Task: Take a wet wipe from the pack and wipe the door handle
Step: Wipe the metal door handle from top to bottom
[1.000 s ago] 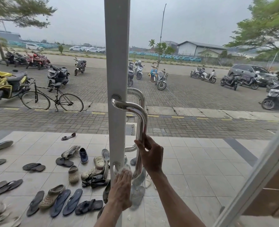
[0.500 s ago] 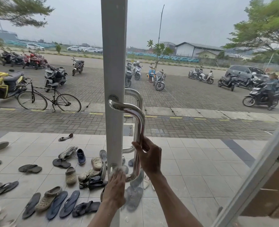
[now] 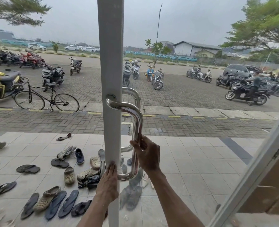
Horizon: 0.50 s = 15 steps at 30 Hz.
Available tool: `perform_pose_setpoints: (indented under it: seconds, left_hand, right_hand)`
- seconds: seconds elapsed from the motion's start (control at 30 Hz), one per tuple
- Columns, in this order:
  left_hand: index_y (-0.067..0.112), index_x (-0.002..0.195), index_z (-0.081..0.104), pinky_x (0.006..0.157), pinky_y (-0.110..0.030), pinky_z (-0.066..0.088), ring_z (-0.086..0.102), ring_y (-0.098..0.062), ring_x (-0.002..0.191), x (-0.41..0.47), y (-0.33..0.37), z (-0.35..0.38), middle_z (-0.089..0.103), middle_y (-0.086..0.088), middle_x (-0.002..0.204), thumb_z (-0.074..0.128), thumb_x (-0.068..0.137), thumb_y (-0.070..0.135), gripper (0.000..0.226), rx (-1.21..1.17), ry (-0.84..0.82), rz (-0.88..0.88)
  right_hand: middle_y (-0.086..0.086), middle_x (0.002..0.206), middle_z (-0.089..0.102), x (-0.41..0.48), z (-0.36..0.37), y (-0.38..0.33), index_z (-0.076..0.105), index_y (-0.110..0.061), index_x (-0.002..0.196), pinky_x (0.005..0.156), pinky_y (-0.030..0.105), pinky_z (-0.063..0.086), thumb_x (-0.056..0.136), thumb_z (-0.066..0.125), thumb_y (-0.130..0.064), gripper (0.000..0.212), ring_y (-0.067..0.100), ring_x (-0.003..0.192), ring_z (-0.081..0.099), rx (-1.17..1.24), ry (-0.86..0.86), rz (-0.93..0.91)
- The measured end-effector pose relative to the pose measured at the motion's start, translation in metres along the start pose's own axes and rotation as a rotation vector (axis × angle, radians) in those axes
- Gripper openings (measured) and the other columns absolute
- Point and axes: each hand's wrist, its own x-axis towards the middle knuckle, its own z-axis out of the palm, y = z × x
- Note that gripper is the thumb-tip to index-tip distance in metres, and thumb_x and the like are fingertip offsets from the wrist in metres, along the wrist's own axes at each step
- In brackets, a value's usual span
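Observation:
A curved steel door handle point(image 3: 136, 122) is fixed to the white door frame point(image 3: 111, 63) of a glass door. My right hand point(image 3: 147, 154) grips the lower part of its upright bar. My left hand point(image 3: 108, 184) lies flat against the frame at the handle's lower mount, fingers pointing up. A small bit of the white wet wipe point(image 3: 119, 168) shows at its fingertips, pressed against the mount; the rest is hidden under the hand. The wipe pack is not in view.
Through the glass I see a tiled porch with several sandals and shoes point(image 3: 66, 176), a bicycle point(image 3: 46, 99), and parked motorbikes. A second white door frame point(image 3: 253, 174) slants across at the right.
My left hand has slid up the frame from below the lower mount to the mount itself. My right hand has kept its grip on the bar. Outside, a motorbike rider has come in from the right.

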Motion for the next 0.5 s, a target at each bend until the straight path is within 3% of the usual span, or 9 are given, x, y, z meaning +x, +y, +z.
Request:
perform_pose_setpoints:
  seconds: [0.13, 0.3, 0.4, 0.47, 0.5]
  left_hand:
    - [0.002, 0.157, -0.001, 0.125, -0.033, -0.005, -0.016, -0.024, 0.153, -0.008, 0.013, 0.005, -0.015, -0.010, 0.165, 0.053, 0.089, 0.014, 0.088, 0.025, 0.034, 0.061]
    - [0.003, 0.154, -0.015, 0.119, -0.027, -0.016, -0.016, -0.026, 0.153, -0.021, 0.017, 0.036, -0.023, -0.012, 0.163, 0.061, 0.078, 0.031, 0.111, 0.044, -0.048, 0.118]
    - [0.001, 0.154, 0.018, 0.118, -0.032, 0.002, 0.013, -0.026, 0.150, -0.019, 0.004, 0.055, 0.002, -0.014, 0.166, 0.072, 0.043, 0.021, 0.125, 0.103, -0.102, 0.159]
    - [-0.004, 0.152, 0.025, 0.119, -0.031, 0.005, 0.015, -0.028, 0.150, -0.024, 0.006, 0.036, 0.006, -0.017, 0.165, 0.066, 0.052, 0.027, 0.112, 0.098, -0.090, 0.126]
    - [-0.006, 0.153, 0.017, 0.120, -0.028, -0.002, 0.006, -0.029, 0.152, -0.023, 0.002, 0.029, -0.003, -0.018, 0.163, 0.058, 0.066, 0.027, 0.102, 0.073, 0.000, 0.090]
  right_hand:
    - [-0.015, 0.087, 0.078, -0.002, 0.001, 0.002, 0.073, -0.026, 0.110, 0.077, 0.034, 0.061, 0.084, 0.074, -0.050, 0.035, -0.005, 0.081, 0.072, -0.011, 0.014, 0.003]
    - [-0.015, 0.092, 0.078, -0.004, 0.001, 0.000, 0.072, -0.026, 0.116, 0.080, 0.033, 0.062, 0.085, 0.075, -0.046, 0.037, -0.007, 0.086, 0.072, 0.018, 0.012, -0.001]
    - [-0.015, 0.092, 0.078, -0.004, 0.001, -0.002, 0.072, -0.026, 0.117, 0.081, 0.033, 0.062, 0.085, 0.074, -0.047, 0.038, -0.007, 0.087, 0.071, 0.021, 0.013, -0.001]
    - [-0.017, 0.090, 0.077, -0.004, 0.001, -0.001, 0.072, -0.028, 0.116, 0.080, 0.036, 0.062, 0.084, 0.072, -0.052, 0.039, -0.006, 0.085, 0.072, 0.009, 0.014, 0.009]
    - [-0.017, 0.089, 0.077, -0.003, 0.002, 0.000, 0.071, -0.029, 0.115, 0.080, 0.037, 0.061, 0.084, 0.072, -0.053, 0.039, -0.006, 0.084, 0.072, 0.008, 0.016, 0.012]
